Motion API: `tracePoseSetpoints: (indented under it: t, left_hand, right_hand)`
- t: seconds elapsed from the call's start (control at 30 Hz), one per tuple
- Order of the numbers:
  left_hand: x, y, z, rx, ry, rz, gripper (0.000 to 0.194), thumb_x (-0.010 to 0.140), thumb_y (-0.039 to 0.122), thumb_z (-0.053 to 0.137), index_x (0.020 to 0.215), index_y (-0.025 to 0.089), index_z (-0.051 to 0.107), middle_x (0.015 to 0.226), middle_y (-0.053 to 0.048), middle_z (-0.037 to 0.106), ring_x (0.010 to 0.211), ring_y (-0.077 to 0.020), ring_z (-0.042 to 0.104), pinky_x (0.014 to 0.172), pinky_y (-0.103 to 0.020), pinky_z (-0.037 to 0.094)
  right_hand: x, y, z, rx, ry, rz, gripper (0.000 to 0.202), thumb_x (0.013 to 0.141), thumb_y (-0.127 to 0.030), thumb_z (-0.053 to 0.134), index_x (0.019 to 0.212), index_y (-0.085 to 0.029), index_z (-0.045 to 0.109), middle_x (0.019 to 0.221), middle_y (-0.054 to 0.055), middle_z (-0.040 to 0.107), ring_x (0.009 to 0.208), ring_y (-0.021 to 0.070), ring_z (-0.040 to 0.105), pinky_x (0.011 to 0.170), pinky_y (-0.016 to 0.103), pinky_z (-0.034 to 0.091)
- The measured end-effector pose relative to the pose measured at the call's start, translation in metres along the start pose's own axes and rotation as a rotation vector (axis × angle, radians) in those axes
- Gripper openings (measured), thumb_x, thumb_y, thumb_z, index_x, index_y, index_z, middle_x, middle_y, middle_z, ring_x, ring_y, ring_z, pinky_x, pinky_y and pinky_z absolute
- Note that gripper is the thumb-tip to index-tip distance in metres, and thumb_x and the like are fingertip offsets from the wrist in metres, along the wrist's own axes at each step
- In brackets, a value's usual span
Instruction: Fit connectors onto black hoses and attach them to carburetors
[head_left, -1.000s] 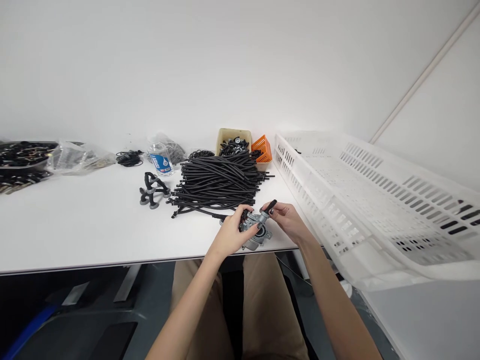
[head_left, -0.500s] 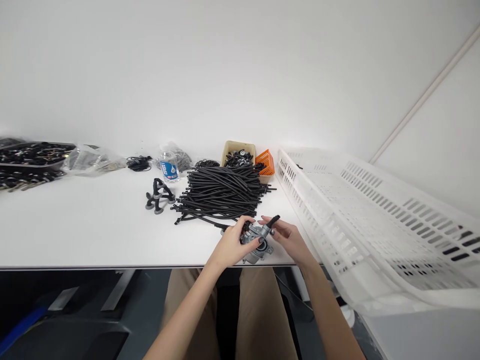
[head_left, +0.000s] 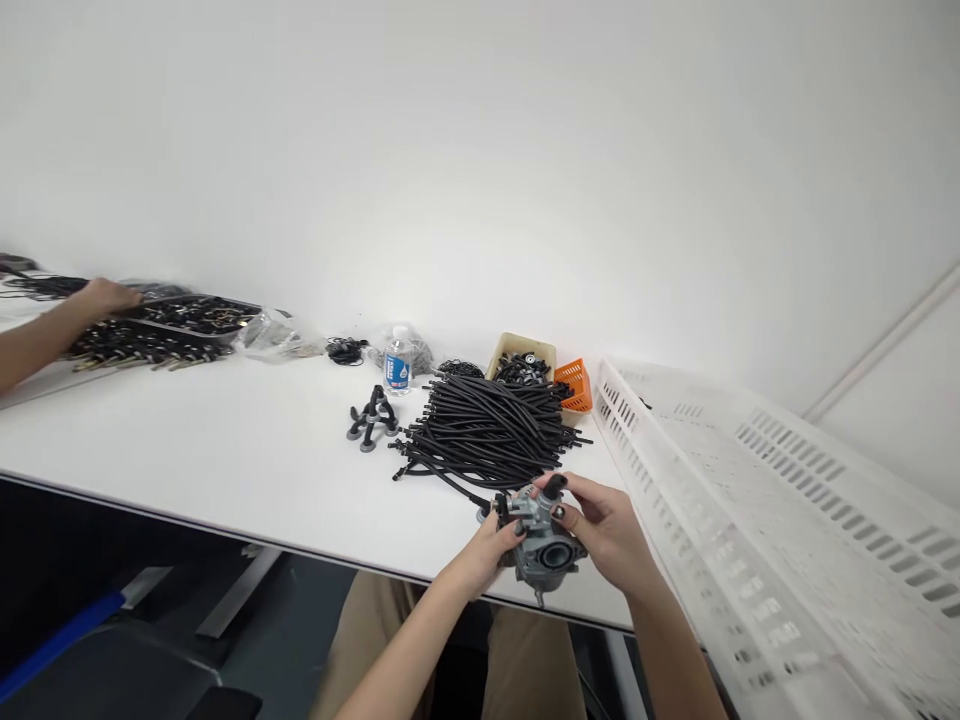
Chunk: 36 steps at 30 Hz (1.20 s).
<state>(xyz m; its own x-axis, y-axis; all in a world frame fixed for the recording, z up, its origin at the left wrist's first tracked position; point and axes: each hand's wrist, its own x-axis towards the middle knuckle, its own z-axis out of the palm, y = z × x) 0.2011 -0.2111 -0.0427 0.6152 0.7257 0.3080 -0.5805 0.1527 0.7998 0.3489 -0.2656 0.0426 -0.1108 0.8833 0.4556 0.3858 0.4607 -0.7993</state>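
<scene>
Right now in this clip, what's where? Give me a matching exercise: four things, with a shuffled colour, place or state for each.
Things:
1. metal part
2. bottle
3. hoses
4. small basket

Descriptions:
A. black, in a heap
B. orange
C. between the left hand and the right hand
D. clear, with a blue label

Pairs: 1-C, 2-D, 3-A, 4-B

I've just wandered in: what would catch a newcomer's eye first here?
Most likely the gray metal part near the front edge of the table, held between the left hand and the right hand. Just beyond it lies a big heap of black tubes, and a large white basket takes up the right side. A small orange basket stands out at the heap's far right corner.
</scene>
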Motion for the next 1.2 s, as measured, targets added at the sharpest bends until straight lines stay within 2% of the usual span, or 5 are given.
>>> tracePoseSetpoints:
  t: [0.17, 0.33, 0.57, 0.93, 1.2]
  left_hand:
    - [-0.006, 0.004, -0.007, -0.352, 0.103, -0.238, 0.085, 0.067, 0.068, 0.072, 0.132, 0.016, 0.055, 0.106, -0.017, 0.071, 0.086, -0.0313, 0.070, 0.061, -0.034, 0.053]
    - [-0.004, 0.011, -0.006, -0.487, 0.242, -0.255, 0.067, 0.086, 0.057, 0.058, 0.139, 0.018, 0.047, 0.101, -0.014, 0.072, 0.080, -0.0258, 0.070, 0.054, -0.028, 0.051]
    - [-0.004, 0.011, -0.001, -0.376, 0.297, -0.368, 0.058, 0.093, 0.048, 0.049, 0.141, 0.015, 0.042, 0.103, -0.016, 0.072, 0.079, -0.0268, 0.072, 0.055, -0.030, 0.051]
    - [-0.004, 0.013, -0.003, -0.361, 0.276, -0.382, 0.060, 0.092, 0.051, 0.050, 0.140, 0.016, 0.043, 0.110, -0.016, 0.071, 0.086, -0.0280, 0.072, 0.059, -0.031, 0.053]
    - [-0.004, 0.013, -0.004, -0.354, 0.260, -0.364, 0.056, 0.091, 0.052, 0.053, 0.129, 0.012, 0.056, 0.107, -0.018, 0.071, 0.088, -0.0271, 0.070, 0.067, -0.034, 0.054]
  right_hand:
    - [0.063, 0.010, 0.003, 0.029, -0.248, 0.064, 0.026, 0.083, -0.039, 0.070, 0.100, -0.021, 0.076, 0.103, 0.008, 0.075, 0.096, 0.0250, 0.070, 0.085, 0.037, 0.056]
    - [0.143, 0.049, 0.009, -0.238, 0.104, -0.050, 0.027, 0.092, -0.032, 0.053, 0.105, -0.016, 0.072, 0.100, 0.010, 0.075, 0.089, 0.0207, 0.071, 0.086, 0.037, 0.055]
    - [0.187, 0.076, 0.037, -0.644, 0.147, -0.056, 0.013, 0.077, -0.009, 0.064, 0.080, -0.018, 0.073, 0.092, 0.010, 0.071, 0.097, 0.0256, 0.063, 0.094, 0.039, 0.046]
    - [0.124, 0.031, -0.019, -0.081, 0.790, -0.119, 0.045, 0.084, -0.026, 0.054, 0.129, -0.021, 0.057, 0.111, 0.009, 0.068, 0.058, 0.0117, 0.059, 0.065, 0.031, 0.051]
    - [0.017, 0.014, -0.025, 0.627, 0.451, 0.084, 0.041, 0.076, -0.029, 0.063, 0.117, -0.025, 0.067, 0.112, 0.010, 0.071, 0.080, 0.0214, 0.069, 0.071, 0.037, 0.053]
